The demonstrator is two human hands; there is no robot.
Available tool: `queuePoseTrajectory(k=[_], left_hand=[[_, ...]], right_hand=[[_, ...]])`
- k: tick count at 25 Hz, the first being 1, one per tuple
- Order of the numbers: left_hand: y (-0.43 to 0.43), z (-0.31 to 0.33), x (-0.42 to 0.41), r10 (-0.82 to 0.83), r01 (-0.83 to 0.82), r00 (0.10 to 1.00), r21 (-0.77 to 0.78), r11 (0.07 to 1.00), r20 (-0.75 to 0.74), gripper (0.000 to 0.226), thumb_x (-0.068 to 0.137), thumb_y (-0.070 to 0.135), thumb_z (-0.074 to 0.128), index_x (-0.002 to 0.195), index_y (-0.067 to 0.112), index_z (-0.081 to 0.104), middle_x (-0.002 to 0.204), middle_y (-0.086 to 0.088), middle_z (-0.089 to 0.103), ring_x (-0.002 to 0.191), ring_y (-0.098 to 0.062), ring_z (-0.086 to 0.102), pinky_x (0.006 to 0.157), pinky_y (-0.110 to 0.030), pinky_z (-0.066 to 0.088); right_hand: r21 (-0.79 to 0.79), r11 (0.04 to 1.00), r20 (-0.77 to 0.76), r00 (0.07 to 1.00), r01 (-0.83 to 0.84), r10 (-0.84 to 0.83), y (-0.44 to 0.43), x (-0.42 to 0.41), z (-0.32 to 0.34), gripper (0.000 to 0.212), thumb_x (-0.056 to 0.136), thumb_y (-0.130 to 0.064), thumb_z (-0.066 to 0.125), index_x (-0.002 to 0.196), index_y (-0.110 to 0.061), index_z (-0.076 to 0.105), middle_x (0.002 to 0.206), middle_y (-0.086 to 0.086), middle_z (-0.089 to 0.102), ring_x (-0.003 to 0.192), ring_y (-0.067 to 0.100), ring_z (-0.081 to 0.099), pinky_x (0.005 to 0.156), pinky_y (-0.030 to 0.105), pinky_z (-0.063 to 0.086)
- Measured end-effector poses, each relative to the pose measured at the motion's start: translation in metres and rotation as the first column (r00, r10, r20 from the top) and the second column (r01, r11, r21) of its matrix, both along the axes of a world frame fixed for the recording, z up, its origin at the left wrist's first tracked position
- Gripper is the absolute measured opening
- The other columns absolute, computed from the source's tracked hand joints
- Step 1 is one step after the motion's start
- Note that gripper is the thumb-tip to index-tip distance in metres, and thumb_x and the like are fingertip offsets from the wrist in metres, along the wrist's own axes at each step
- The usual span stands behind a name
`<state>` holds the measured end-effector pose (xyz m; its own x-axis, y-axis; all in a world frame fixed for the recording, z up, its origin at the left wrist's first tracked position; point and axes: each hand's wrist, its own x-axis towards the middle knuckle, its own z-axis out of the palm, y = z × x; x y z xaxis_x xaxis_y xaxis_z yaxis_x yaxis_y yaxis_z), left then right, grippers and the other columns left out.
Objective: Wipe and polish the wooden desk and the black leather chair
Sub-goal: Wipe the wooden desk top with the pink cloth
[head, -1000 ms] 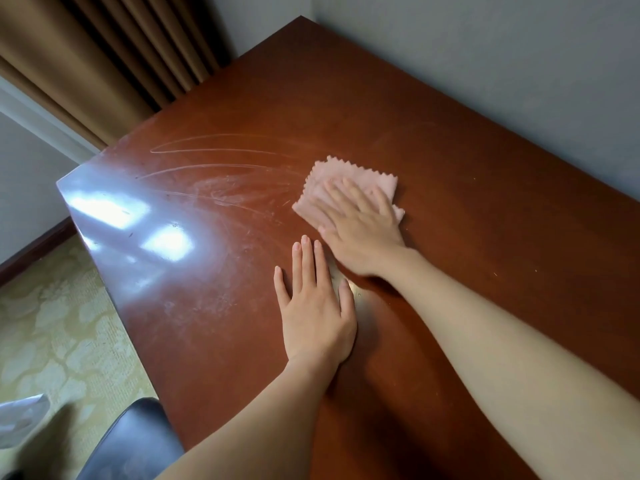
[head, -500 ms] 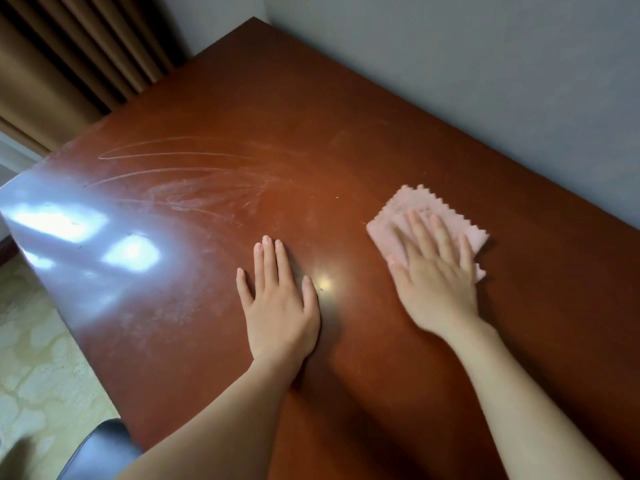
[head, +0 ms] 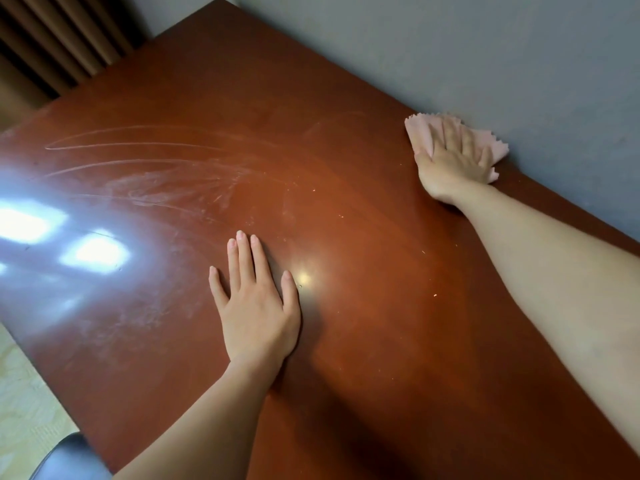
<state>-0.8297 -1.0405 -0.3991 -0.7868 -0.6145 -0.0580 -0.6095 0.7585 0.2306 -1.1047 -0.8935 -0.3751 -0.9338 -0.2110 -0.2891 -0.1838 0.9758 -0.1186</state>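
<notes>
Head view: how are the hands seen?
— The right hand point(head: 453, 161) is laid flat, fingers spread, on a pink cloth point(head: 419, 133), pressed down at the far edge of the wooden desk point(head: 363, 220), right by the grey wall point(head: 485, 46). The left hand point(head: 256, 306) is rested flat and empty on the desk, well apart.
— And around them?
— Pale wipe streaks point(head: 166, 178) are seen at the left; a black chair point(head: 69, 459) is glimpsed at the bottom left, beside patterned carpet point(head: 24, 393).

The right grip point(head: 453, 161) presses flat on a pink cloth point(head: 420, 133), with the grey wall point(head: 485, 64) just beyond it. The left grip point(head: 256, 306) lies flat on the bench point(head: 363, 220), well apart from the right. Dusty streaks point(head: 156, 178) curve beyond the left grip.
</notes>
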Motion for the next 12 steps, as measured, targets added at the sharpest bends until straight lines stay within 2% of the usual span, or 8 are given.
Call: queuePoseTrajectory(k=[3, 8, 10, 12], left_hand=[[-0.001, 0.000, 0.000, 0.000, 0.000, 1.000, 0.003, 1.000, -0.001, 0.072, 0.089, 0.047, 0.002, 0.153, 0.014, -0.003, 0.161, -0.001, -0.011, 0.146, -0.011, -0.017, 0.119, -0.041, -0.009], [0.000, 0.000, 0.000, -0.008, 0.008, 1.000, 0.030, 1.000, 0.001, 0.070, 0.091, 0.044, 0.008, 0.153, 0.012, 0.000, 0.161, -0.002, -0.008, 0.147, -0.013, -0.014, 0.119, -0.042, -0.007], [0.000, 0.000, 0.001, -0.005, 0.005, 1.000, 0.038, 0.999, -0.005, 0.069, 0.092, 0.043, 0.009, 0.153, 0.012, 0.002, 0.161, -0.002, -0.007, 0.147, -0.012, -0.013, 0.119, -0.043, -0.007], [0.001, 0.001, 0.001, -0.004, 0.005, 1.000, 0.041, 0.999, -0.012, 0.069, 0.092, 0.043, 0.009, 0.153, 0.012, 0.002, 0.161, -0.002, -0.006, 0.147, -0.012, -0.012, 0.119, -0.042, -0.007]], right_hand=[[0.012, 0.991, -0.017, 0.991, -0.131, 0.131, 0.010, 0.031, 0.001, 0.054, 0.102, -0.043, 0.015, 0.152, -0.033, -0.003, 0.160, -0.010, -0.011, 0.146, 0.012, -0.013, 0.118, 0.045, -0.007], [0.011, 0.954, -0.030, 0.954, -0.299, 0.300, 0.042, 0.148, -0.003, 0.051, 0.100, -0.046, 0.009, 0.148, -0.039, -0.009, 0.159, -0.011, -0.013, 0.145, 0.009, -0.016, 0.118, 0.043, -0.007], [-0.013, 0.914, -0.081, 0.911, -0.405, 0.403, 0.051, 0.203, -0.007, 0.051, 0.099, -0.044, 0.011, 0.147, -0.038, -0.004, 0.160, -0.008, 0.001, 0.147, 0.014, -0.005, 0.117, 0.046, 0.001], [-0.052, 0.857, -0.129, 0.855, -0.512, 0.503, 0.064, 0.255, -0.010, 0.053, 0.097, -0.042, 0.023, 0.149, -0.034, 0.011, 0.159, -0.005, 0.017, 0.147, 0.020, 0.011, 0.113, 0.051, 0.013]])
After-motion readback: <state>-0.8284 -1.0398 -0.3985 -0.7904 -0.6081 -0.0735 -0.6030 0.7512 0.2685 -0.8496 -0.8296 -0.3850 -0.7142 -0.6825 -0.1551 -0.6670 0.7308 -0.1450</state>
